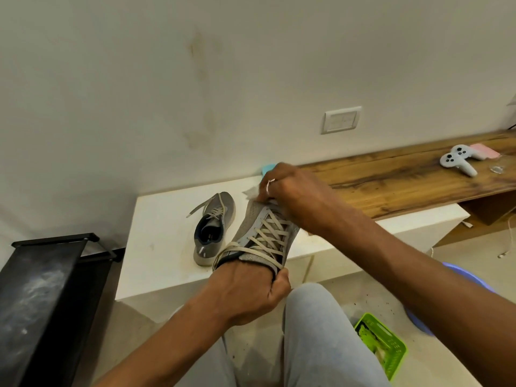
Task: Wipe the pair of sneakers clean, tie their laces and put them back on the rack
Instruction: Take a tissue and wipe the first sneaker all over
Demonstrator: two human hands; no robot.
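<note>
My left hand (248, 291) grips the heel end of a grey sneaker (257, 230), holding it tilted above the white cabinet top (162, 233) with its toe pointing away. Its beige laces (268, 238) are loose and drape over my left wrist. My right hand (293, 191) pinches a white wipe (251, 192) and presses it against the sneaker's toe. The other grey sneaker (212, 227) lies on the cabinet top just to the left, laces untied and trailing.
A black shoe rack (44, 289) stands at the lower left. A wooden shelf (391, 177) on the right carries a white game controller (458, 159) and a pink object (485, 150). A green basket (382, 344) and a purple basin (469, 277) sit on the floor.
</note>
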